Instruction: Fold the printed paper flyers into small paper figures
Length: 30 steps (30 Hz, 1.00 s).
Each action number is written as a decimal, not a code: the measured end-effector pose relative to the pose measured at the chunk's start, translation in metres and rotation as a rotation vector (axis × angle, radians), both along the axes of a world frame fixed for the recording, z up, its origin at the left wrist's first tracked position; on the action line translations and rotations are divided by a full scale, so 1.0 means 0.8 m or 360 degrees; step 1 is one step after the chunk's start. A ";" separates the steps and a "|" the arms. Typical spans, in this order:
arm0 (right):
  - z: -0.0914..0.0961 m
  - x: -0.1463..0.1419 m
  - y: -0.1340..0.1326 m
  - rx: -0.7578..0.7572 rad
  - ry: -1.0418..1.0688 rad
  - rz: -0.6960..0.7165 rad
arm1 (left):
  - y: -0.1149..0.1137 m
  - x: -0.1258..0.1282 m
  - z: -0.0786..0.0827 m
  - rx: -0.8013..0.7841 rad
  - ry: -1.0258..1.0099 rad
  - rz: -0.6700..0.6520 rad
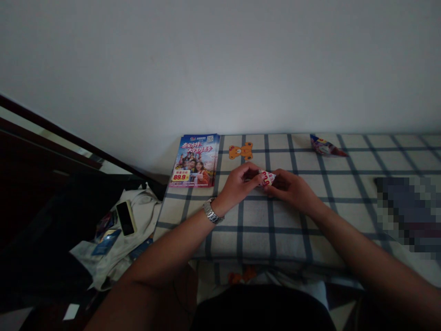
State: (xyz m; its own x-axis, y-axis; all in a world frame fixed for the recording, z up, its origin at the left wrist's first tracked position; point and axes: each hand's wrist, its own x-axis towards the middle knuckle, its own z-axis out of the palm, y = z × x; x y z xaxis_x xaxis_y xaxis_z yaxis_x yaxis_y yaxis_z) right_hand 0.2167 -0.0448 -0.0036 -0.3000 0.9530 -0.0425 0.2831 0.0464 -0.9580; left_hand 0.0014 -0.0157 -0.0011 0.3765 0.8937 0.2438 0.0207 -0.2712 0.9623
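Both my hands meet over a checked cloth surface (285, 225). My left hand (239, 183), with a metal watch (212, 211) on its wrist, pinches one side of a small folded piece of printed paper (268, 177). My right hand (292, 188) grips the other side of the same paper, fingers curled round it. The paper is white with red print and is held just above the cloth.
A colourful flyer (195, 160) lies at the cloth's far left corner, with an orange bear print (241, 151) beside it. A folded paper shape (325, 147) lies at the back right. A phone (125, 218) rests on a pale bag to the left. A blurred patch sits at the right.
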 end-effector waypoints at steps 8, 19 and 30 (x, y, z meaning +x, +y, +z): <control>0.010 0.002 0.000 0.0119 -0.0176 -0.0029 | 0.002 -0.002 0.005 0.0058 -0.0021 0.0003; 0.013 0.003 0.002 0.0029 -0.0057 0.0045 | 0.002 -0.006 0.006 0.0045 0.0017 0.0053; 0.010 0.000 -0.001 -0.0066 0.0125 0.0002 | 0.004 -0.007 0.005 -0.0020 0.0000 0.0015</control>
State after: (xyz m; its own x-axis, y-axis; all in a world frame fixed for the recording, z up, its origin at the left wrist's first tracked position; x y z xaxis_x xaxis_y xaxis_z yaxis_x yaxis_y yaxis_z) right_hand 0.2170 -0.0459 0.0042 -0.3050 0.9506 -0.0583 0.2070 0.0064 -0.9783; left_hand -0.0041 -0.0127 0.0030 0.3680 0.9002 0.2328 0.0230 -0.2592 0.9656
